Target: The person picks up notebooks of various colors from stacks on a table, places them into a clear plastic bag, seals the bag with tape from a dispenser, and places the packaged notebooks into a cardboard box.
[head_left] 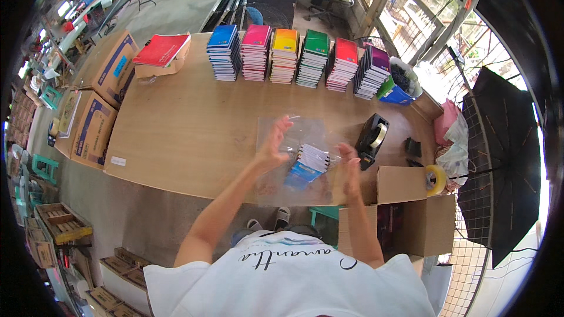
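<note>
A small stack of blue ring-bound notebooks lies on the table in front of me, with a clear plastic bag around it. On the left side of the bag is my left hand, its fingers stretched and the thumb apart from them. My right hand is at the right side of the stack, slightly blurred, with fingers apart and curved toward it. Neither hand visibly grips anything; whether the fingertips touch the film is hard to tell. Just beyond my right hand stands a black tape dispenser.
Several notebook stacks, such as a green one, line the far edge. Red notebooks sit at the far left beside cardboard boxes. At the near right are an open carton and a tape roll; a black umbrella hangs beyond.
</note>
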